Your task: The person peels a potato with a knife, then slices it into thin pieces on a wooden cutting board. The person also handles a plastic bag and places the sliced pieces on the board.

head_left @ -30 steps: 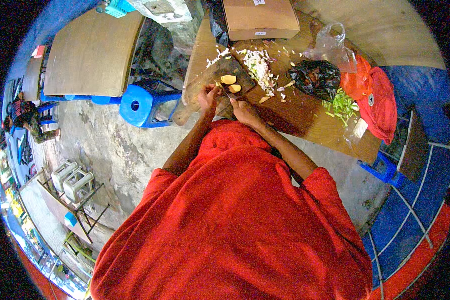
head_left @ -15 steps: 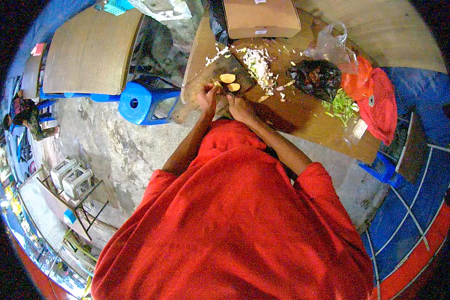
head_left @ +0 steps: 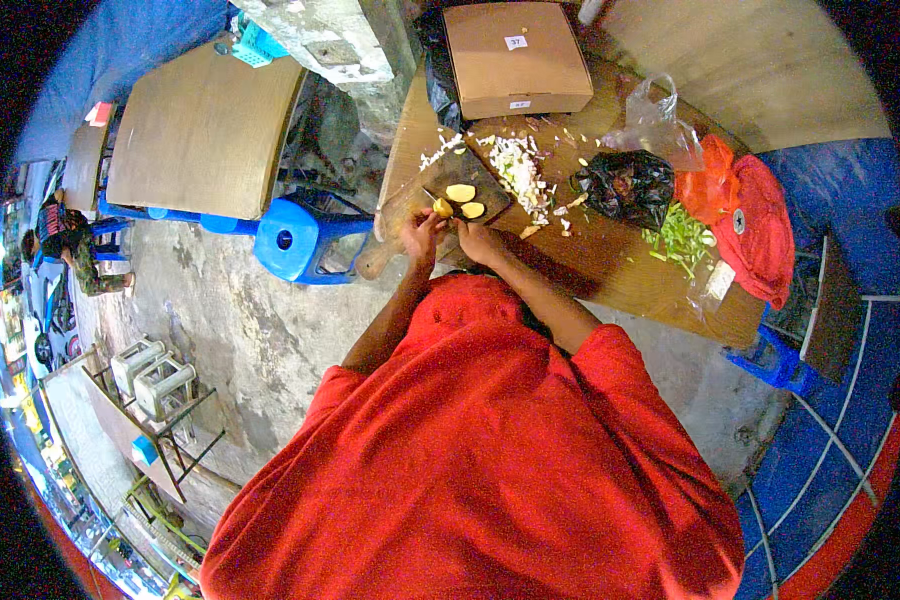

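Observation:
My left hand [head_left: 423, 236] is closed around a small pale-yellow piece of produce [head_left: 442, 208], its kind unclear. Close beside it, my right hand [head_left: 481, 243] is closed on what looks like a knife; the handle is hidden in the fist. A thin dark blade [head_left: 429, 194] shows past the yellow piece. Both hands are over the near part of a wooden cutting board [head_left: 402, 212]. Two cut yellow pieces, one farther [head_left: 460, 192] and one nearer [head_left: 473, 210], lie on the board just beyond my fingers.
Chopped white bits [head_left: 518, 170] are heaped right of the board on the wooden table [head_left: 595, 262]. Beyond stands a cardboard box [head_left: 515, 65]. Rightward lie a black plastic bag [head_left: 625, 185], cut greens [head_left: 682, 240] and a red cloth item [head_left: 760, 230]. A blue stool [head_left: 288, 240] stands left; another person [head_left: 70, 240] sits far left.
The whole view has shifted, so the table and box sit lower in the picture. The yellow piece in my left hand shows more plainly. Both hands stay close together at the board.

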{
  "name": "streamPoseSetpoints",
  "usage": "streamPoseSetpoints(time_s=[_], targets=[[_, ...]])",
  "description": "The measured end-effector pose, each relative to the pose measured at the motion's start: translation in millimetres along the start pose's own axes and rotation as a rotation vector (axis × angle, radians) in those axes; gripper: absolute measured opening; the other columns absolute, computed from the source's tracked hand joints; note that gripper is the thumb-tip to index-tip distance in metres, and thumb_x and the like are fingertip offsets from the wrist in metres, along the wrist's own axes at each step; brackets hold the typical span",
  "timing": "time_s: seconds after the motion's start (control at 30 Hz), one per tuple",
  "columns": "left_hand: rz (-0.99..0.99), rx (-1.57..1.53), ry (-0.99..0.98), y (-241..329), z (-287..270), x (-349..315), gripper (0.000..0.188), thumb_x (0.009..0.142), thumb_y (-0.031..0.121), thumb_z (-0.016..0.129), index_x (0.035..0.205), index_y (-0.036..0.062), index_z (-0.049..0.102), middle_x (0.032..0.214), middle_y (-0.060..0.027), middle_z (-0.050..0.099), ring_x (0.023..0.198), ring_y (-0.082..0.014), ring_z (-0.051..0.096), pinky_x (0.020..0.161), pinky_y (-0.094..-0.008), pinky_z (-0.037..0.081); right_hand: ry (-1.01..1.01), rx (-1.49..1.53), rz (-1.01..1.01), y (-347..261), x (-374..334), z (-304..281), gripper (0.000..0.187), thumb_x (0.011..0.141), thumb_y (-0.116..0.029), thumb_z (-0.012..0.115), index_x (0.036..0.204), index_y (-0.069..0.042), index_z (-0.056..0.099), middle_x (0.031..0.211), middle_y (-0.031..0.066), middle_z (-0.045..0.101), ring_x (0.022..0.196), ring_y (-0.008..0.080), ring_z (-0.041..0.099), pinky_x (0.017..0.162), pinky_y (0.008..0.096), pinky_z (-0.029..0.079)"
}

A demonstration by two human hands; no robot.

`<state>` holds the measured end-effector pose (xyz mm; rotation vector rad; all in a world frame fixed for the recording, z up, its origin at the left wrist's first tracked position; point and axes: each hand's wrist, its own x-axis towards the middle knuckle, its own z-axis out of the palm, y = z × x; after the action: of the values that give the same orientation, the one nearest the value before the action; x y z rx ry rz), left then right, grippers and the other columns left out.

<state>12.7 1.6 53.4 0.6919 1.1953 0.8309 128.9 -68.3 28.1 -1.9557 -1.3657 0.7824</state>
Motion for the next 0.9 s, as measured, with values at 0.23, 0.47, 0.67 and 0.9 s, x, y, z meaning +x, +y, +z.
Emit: streamPoseSetpoints(time_s=[0.23,0.47,0.67,0.9], targets=[[0.023,-0.011,-0.002,6,7,-2,0.016,0.084,0.010,0.061,0.098,0.0050,0.053,0.077,-0.0071,0.060,0.060,-0.0170,0.061,0.044,-0.0273,0.045,-0.104,0.040,0.247,-10,-15,-29,0.048,0.091,-0.041,0.046,0.085,0.005,0.059,0.077,0.0264,0.062,0.067,0.0414,0.059,0.060,0.0458,0.045],[0.083,0.104,0.001,-4,4,10,0.018,0.081,0.007,0.062,0.096,0.0018,0.054,0.082,-0.0087,0.060,0.065,-0.0176,0.061,0.050,-0.0278,0.049,-0.113,-0.054,0.203,-6,-34,-34,0.043,0.094,-0.032,0.041,0.079,0.004,0.058,0.081,0.0278,0.061,0.076,0.0458,0.059,0.063,0.0511,0.046],[0.153,0.073,-0.051,-14,2,19,0.019,0.079,0.006,0.063,0.094,-0.0024,0.056,0.084,-0.0093,0.060,0.070,-0.0174,0.062,0.061,-0.0285,0.052,0.004,-0.181,0.138,-9,-24,-35,0.045,0.095,-0.033,0.040,0.077,0.005,0.058,0.071,0.0285,0.059,0.066,0.0463,0.058,0.058,0.0507,0.046],[0.196,0.087,-0.011,-10,0,23,0.016,0.079,0.009,0.064,0.090,0.0008,0.057,0.080,-0.0069,0.060,0.073,-0.0146,0.059,0.063,-0.0272,0.049,-0.417,0.089,0.529,6,-16,-39,0.068,0.092,-0.055,0.035,0.066,0.004,0.056,0.059,0.0205,0.057,0.060,0.0381,0.060,0.056,0.0463,0.046]])
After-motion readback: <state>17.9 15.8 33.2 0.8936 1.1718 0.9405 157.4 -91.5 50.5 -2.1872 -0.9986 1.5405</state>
